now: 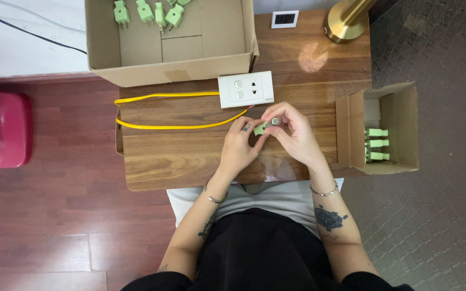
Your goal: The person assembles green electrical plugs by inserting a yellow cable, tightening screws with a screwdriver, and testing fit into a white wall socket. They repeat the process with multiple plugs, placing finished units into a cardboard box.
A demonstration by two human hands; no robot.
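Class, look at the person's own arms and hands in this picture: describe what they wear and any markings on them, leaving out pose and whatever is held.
Both forearms are bare, with no sleeves in view. The left hand has a thin silver bangle at the wrist and dark tattoos along the forearm and on a finger. The right hand has a thin silver bracelet at the wrist, and its forearm bears a dark turtle-shaped tattoo.

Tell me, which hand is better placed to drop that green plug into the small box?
Probably the right hand: it lies nearer the small box at the table's right edge. Both hands pinch the green plug; the left hand sits farther away.
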